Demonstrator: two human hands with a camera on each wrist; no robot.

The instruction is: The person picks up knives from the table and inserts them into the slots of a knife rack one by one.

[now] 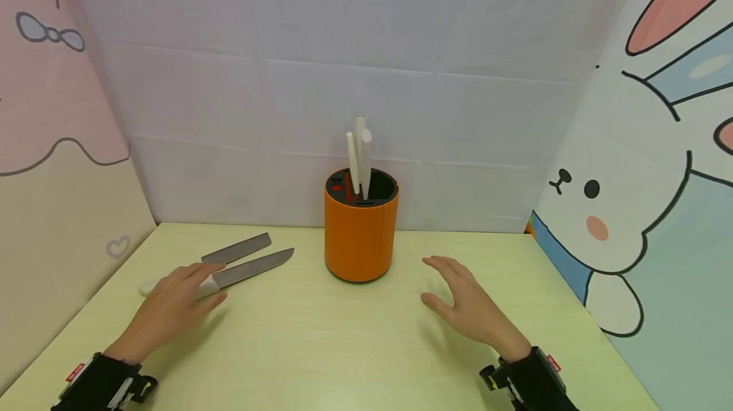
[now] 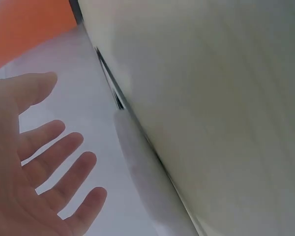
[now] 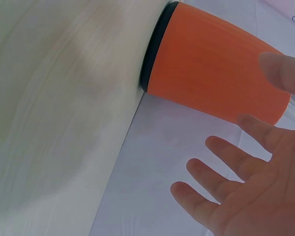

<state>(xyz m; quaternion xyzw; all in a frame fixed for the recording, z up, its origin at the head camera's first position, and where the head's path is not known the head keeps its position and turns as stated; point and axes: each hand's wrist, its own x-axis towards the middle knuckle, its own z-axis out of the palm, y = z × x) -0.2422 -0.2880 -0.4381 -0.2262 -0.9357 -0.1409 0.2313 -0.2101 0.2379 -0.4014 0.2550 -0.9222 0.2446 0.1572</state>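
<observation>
Two knives lie on the table at the left: a pointed knife (image 1: 254, 268) with a white handle, and behind it a square-ended knife (image 1: 237, 249). My left hand (image 1: 176, 299) hovers above their handles with fingers spread, and covers part of them. In the left wrist view a white handle (image 2: 142, 172) lies beyond the fingertips, apart from them. An orange knife block (image 1: 361, 239) with a black top stands at the back middle, several white handles (image 1: 359, 156) upright in it. To its right my right hand (image 1: 466, 303) hangs over the table, holding nothing, fingers apart.
The pale wooden table (image 1: 321, 347) ends at a white cloth backdrop (image 1: 258, 93). Printed cartoon panels flank it, a pink and cream one (image 1: 57, 220) at left and a rabbit one (image 1: 624, 207) at right. A black wrist strap (image 1: 97, 385) sits on the left wrist.
</observation>
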